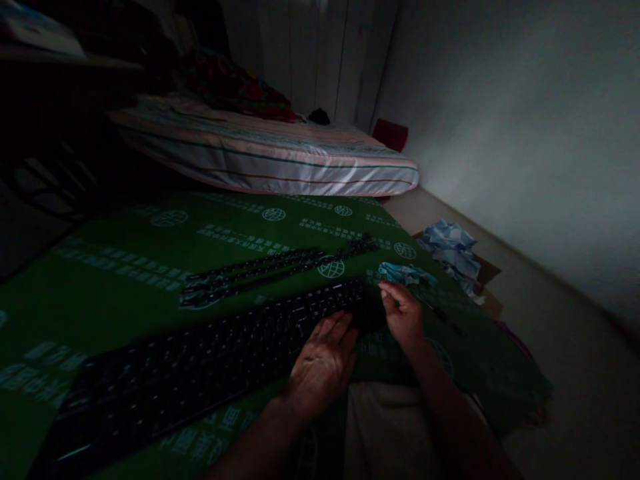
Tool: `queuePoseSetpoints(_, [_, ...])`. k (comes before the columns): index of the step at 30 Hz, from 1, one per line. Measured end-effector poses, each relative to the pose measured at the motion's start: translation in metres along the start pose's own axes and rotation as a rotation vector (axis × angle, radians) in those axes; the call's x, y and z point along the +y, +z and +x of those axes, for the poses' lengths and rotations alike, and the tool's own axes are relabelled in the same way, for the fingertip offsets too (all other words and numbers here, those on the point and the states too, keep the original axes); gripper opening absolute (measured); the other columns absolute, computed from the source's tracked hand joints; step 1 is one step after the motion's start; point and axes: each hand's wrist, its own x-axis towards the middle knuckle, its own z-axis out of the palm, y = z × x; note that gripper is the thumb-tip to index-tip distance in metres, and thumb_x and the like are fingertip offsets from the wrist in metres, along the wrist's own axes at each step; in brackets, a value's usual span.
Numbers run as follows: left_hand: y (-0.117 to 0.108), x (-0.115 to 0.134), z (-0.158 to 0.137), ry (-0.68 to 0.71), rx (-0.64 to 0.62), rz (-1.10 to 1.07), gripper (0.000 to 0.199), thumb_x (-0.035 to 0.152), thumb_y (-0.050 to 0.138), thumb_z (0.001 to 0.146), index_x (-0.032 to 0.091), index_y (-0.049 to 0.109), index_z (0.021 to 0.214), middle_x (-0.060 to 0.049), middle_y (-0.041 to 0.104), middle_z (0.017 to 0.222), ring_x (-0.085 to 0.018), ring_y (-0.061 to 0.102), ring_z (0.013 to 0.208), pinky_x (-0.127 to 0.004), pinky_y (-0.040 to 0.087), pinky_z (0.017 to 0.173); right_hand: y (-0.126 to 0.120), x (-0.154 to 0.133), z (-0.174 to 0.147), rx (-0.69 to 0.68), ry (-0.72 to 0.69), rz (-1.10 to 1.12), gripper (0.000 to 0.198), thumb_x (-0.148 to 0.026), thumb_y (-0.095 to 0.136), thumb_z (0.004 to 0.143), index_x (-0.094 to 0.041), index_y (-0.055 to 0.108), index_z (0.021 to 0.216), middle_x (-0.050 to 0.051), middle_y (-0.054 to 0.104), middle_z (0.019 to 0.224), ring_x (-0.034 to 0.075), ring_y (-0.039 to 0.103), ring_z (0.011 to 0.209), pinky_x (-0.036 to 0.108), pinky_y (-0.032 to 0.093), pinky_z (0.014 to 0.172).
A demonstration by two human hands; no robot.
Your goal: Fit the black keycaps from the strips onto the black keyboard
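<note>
A long black keyboard (195, 367) lies at a slant on the green sheet, its right end under my hands. My left hand (327, 357) rests flat on its right part, fingers stretched out together. Just past that end my right hand (403, 315) is raised with thumb and forefinger pinched; whatever is between them is too small to make out. Beyond the keyboard, small black pieces (255, 272) like keycaps lie in rows, with a loose cluster (361, 245) to their right. A crumpled blue cloth (406, 273) lies behind my right hand.
A slim dark stick-like tool (445, 315) lies right of my right hand. The green printed sheet (125, 247) reaches back to a bed (300, 157) with a striped cover. Crumpled blue-white fabric (449, 243) lies on the floor at right, near a pale wall (525, 120).
</note>
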Motion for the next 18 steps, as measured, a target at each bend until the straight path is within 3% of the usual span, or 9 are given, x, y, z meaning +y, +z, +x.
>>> queuePoseSetpoints(18, [-0.0006, 0.0010, -0.0007, 0.031, 0.012, 0.097, 0.029, 0.021, 0.049, 0.085, 0.015, 0.061, 0.111, -0.011, 0.060, 0.126, -0.026, 0.051, 0.120, -0.042, 0.043, 0.100, -0.0032, -0.0077, 0.0046, 0.089, 0.374, 0.276, 0.030, -0.041, 0.060, 0.078, -0.016, 0.070, 0.091, 0.009, 0.075, 0.086, 0.022, 0.070, 0.078, 0.040, 0.057, 0.075])
